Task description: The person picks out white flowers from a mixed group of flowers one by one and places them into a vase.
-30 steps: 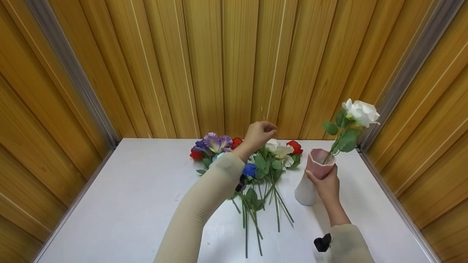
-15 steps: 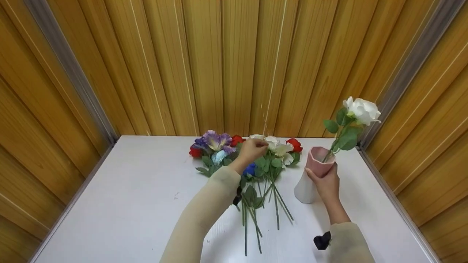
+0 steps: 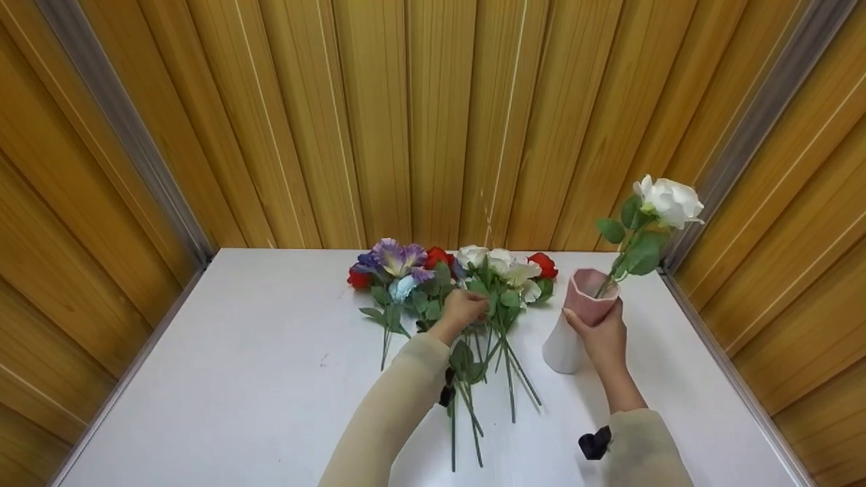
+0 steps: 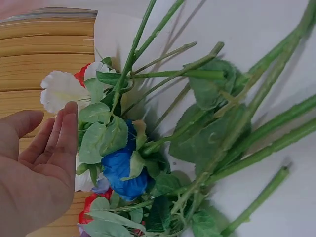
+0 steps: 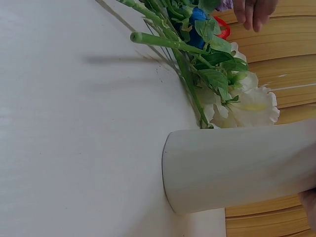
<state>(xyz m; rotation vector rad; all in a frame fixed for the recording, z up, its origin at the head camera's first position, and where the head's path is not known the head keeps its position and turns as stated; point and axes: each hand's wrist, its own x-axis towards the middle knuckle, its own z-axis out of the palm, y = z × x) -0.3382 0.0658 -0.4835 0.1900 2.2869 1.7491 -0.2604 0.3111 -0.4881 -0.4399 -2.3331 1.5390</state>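
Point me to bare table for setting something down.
Widest: the table left of the flowers and left sleeve. A smaller patch lies between the right hand and the table's right edge. Crowded: the middle, with flowers and stems by the left hand; only a narrow strip parts the stems from the vase.

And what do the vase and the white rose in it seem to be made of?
Vase: perhaps ceramic or plastic, satin; smooth, with soft shading, no sharp highlights. White rose: likely artificial, matte fabric, since no gloss shows, though plastic is possible.
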